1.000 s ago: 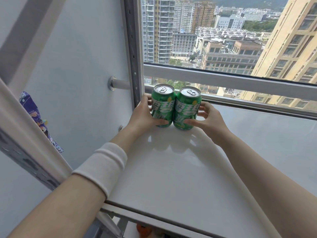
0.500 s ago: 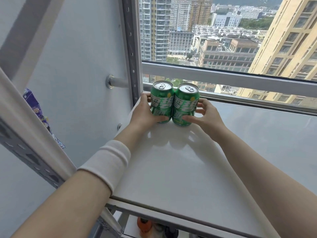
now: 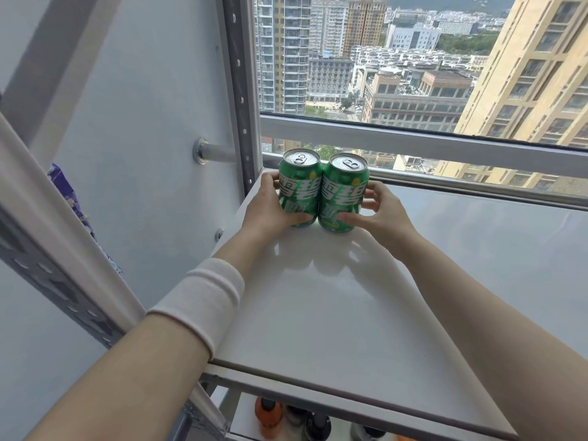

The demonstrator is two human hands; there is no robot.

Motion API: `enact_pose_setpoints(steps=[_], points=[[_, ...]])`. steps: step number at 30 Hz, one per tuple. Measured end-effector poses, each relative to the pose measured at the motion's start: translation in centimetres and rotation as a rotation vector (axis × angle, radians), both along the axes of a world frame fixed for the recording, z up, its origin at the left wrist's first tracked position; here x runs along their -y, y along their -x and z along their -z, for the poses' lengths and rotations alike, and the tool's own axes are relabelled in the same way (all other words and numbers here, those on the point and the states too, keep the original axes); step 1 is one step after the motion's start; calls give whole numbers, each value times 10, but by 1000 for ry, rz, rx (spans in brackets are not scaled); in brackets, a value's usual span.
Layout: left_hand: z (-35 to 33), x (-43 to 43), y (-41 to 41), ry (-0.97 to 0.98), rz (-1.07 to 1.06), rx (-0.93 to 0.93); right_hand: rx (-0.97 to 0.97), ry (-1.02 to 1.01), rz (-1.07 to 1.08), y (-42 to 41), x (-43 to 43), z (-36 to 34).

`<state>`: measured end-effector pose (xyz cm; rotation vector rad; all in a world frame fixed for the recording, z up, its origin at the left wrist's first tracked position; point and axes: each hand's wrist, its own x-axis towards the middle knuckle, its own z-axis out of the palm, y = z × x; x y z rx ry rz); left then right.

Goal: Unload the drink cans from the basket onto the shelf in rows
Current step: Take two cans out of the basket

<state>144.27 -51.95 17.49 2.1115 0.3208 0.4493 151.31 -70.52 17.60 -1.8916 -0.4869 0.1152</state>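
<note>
Two green cans (image 3: 323, 190) upright, touching, on shelf (image 3: 334, 313) — left hand (image 3: 270, 206), right hand (image 3: 378, 214) each gripping one.

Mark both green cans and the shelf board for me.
left can (image 3: 299, 173): head view, upper green side wall.
right can (image 3: 345, 179): head view, upper green side wall.
shelf (image 3: 318, 313): head view, bare white top in front of the cans.

Your two green drink cans (image 3: 323, 190) stand touching, side by side, at the white shelf's (image 3: 334, 313) back-left corner, before the window (image 3: 413, 58).
</note>
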Motion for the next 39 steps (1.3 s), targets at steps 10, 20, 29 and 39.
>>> enact_pose_setpoints(steps=[10,20,29,39], points=[[8,2,5,54,33,-6,-14,-10,-6,4,-2,6],[3,35,58,-53,-60,-21,67,117,97,60,45,11],[1,124,166,-318,-87,-56,313,341,110,174,127,13],[13,233,273,-460,55,0,441,463,169,296,225,30]])
